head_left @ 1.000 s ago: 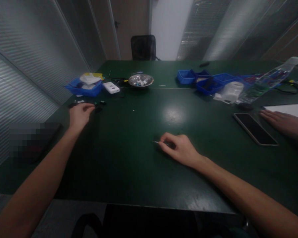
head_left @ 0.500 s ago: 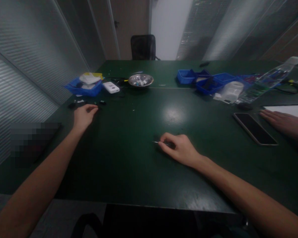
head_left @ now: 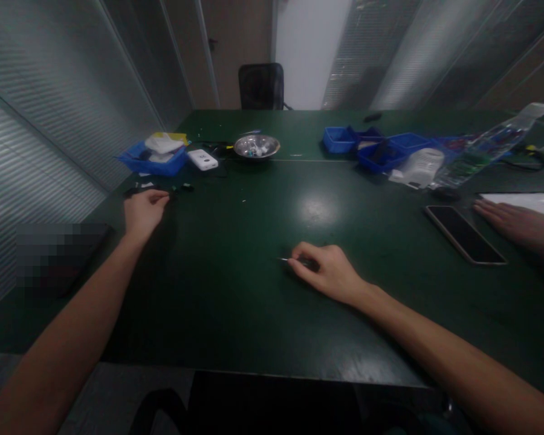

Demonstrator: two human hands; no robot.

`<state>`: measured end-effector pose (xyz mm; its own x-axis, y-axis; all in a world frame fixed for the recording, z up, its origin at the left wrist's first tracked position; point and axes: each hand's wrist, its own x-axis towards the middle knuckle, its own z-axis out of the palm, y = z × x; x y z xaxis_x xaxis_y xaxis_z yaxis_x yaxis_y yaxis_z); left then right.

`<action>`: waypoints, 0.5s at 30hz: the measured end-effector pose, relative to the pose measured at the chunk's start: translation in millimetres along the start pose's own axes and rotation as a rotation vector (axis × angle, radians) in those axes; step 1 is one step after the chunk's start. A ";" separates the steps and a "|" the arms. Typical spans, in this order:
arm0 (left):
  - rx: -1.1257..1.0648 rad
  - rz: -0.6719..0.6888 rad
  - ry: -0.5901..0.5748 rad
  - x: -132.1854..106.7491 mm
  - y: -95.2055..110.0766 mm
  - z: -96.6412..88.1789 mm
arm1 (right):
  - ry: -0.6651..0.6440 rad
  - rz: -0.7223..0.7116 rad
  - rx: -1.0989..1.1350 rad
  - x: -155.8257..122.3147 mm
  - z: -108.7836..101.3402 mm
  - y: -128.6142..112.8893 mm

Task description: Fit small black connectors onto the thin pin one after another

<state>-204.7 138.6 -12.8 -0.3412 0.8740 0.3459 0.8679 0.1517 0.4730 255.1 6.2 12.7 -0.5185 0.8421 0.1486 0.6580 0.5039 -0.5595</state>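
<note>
My left hand reaches out to the far left of the dark green table, fingers curled beside several small dark parts; what its fingertips pinch, if anything, is too small to make out. My right hand rests on the table near the middle, fingers closed on a thin tool with a metal tip that points left.
A blue tray with white items, a white device and a metal bowl stand at the back left. Blue bins and plastic bags lie at the back right. A phone lies beside another person's hand.
My left hand drifted a little toward me and right, then moved back left beside the small dark parts. My right hand stayed still.
</note>
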 end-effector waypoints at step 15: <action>0.025 -0.103 -0.057 4.1 -3.0 -4.0 | -0.003 -0.003 -0.017 0.4 0.2 -1.3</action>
<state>-210.1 139.9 -9.5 -0.4087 0.8779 0.2496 0.8383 0.2529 0.4830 253.9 5.9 13.4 -0.5225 0.8398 0.1477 0.6654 0.5099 -0.5453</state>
